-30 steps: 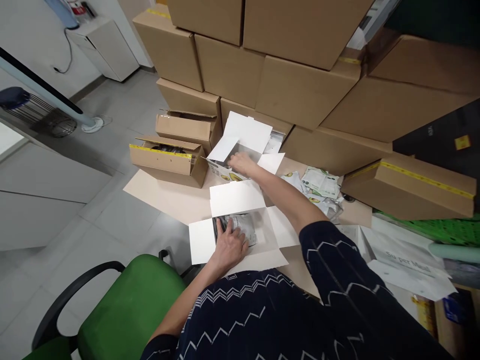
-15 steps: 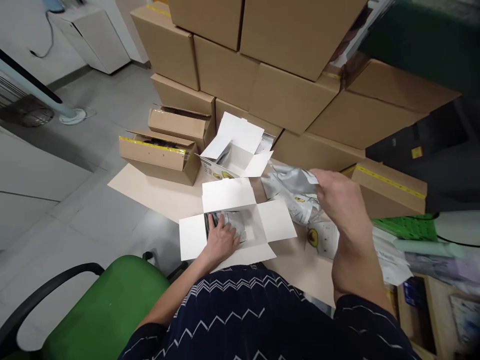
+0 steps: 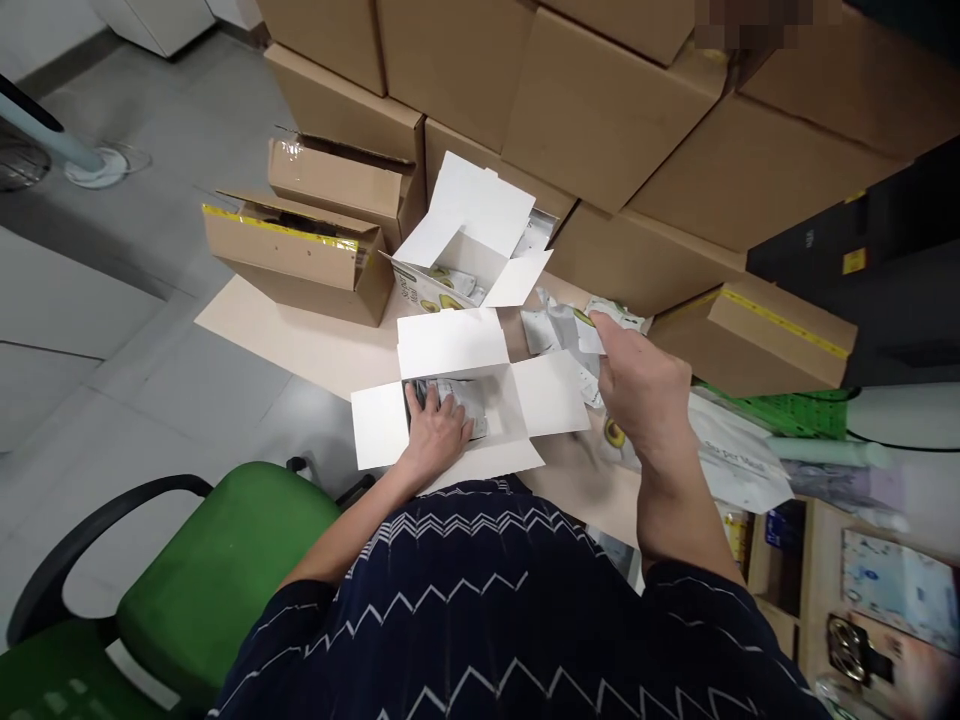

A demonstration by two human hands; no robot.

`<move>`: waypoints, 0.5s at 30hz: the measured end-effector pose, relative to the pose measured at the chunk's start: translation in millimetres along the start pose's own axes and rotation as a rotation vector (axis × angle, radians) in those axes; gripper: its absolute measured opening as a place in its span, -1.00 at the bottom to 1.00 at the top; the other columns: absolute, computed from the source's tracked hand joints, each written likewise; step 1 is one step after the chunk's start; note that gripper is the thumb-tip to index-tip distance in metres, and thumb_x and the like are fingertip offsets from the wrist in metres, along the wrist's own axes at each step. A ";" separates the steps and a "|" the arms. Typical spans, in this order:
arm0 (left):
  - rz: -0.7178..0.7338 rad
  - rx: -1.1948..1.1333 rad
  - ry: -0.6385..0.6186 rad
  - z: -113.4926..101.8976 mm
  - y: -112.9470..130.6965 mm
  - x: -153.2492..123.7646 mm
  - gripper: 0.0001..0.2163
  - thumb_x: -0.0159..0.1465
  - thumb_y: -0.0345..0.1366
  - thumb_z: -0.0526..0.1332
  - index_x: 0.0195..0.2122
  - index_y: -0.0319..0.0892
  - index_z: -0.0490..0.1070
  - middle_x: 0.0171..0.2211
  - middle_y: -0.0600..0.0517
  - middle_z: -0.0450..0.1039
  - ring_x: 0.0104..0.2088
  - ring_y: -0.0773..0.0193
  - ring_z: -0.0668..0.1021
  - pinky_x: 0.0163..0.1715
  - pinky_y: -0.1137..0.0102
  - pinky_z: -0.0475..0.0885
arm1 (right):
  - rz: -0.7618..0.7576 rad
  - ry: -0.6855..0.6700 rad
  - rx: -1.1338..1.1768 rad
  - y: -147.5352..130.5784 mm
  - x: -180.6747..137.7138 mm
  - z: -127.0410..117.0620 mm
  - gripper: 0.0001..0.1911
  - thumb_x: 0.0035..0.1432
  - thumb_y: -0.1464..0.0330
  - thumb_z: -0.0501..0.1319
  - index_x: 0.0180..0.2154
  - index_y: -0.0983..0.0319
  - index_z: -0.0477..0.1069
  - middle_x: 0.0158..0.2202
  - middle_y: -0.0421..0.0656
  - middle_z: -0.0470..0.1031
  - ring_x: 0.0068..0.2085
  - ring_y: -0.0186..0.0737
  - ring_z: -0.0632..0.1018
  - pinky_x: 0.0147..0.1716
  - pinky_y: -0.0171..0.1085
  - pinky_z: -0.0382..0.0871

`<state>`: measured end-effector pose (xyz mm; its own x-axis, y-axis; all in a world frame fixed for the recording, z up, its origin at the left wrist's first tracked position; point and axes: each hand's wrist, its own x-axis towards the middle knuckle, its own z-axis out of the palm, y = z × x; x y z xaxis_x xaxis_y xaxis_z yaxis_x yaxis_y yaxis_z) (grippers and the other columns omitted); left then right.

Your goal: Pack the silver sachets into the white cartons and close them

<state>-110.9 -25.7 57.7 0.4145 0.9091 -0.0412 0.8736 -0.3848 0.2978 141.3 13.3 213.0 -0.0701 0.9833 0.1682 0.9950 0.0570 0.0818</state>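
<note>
An open white carton [image 3: 450, 345] stands on the table in front of me, its flaps folded outward. My left hand [image 3: 439, 430] reaches inside, fingers spread flat against white-and-silver pouches [image 3: 474, 405] at the carton's left. Beyond the right flap, my right hand [image 3: 645, 385] pinches a white pouch [image 3: 589, 338] by its edge. Other pouches [image 3: 541, 330] lie loosely on the table near that hand. Behind stands a second open white carton [image 3: 420, 290], printed with avocados, with several pouches visible in it.
Two brown boxes [image 3: 292, 270] sit at the table's left end. Stacked brown cartons [image 3: 600, 110] form a wall behind. At right are a green basket [image 3: 795, 412] and a white printed bag [image 3: 727, 460]. A green chair [image 3: 232, 560] is at my left. A blurred hand [image 3: 926, 675] shows lower right.
The view has tipped downward. My right hand has moved left toward the carton, with a pouch in its fingers. My left hand stays on the pouches inside the carton.
</note>
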 end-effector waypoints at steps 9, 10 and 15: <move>0.002 -0.001 -0.001 1.5 -5.1 -0.6 -0.67 0.41 -0.27 -0.01 -0.16 -0.20 0.57 -0.06 -0.22 0.56 0.22 -0.26 0.36 0.27 -0.41 -0.19 | -0.189 -0.113 0.243 -28.1 -9.0 -20.2 -0.37 0.24 0.51 -0.06 0.29 0.16 0.32 -0.09 -0.05 0.60 -0.10 -0.12 0.58 -0.21 -0.20 0.49; 0.002 0.003 -0.004 1.3 -5.0 -0.9 -0.67 0.41 -0.28 -0.01 -0.16 -0.21 0.57 -0.06 -0.23 0.56 0.22 -0.26 0.36 0.26 -0.41 -0.19 | -0.211 -0.129 0.268 -31.4 -9.6 -18.8 -0.38 0.24 0.51 -0.06 0.29 0.16 0.33 -0.08 -0.06 0.60 -0.10 -0.12 0.59 -0.20 -0.19 0.50; -0.012 -0.017 -0.011 0.8 -4.6 -2.5 -0.69 0.39 -0.29 0.01 -0.12 -0.19 0.56 -0.06 -0.22 0.56 0.24 -0.26 0.34 0.27 -0.40 -0.22 | -0.203 0.006 0.347 -37.0 -19.4 -34.7 -0.43 0.29 0.44 -0.07 0.25 0.07 0.39 -0.02 -0.10 0.60 -0.04 -0.08 0.60 -0.13 -0.12 0.52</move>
<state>-115.7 -26.4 55.7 0.4065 0.9120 -0.0553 0.8743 -0.3707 0.3134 103.4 -13.9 240.7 -0.2673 0.9450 0.1885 0.9255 0.3062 -0.2228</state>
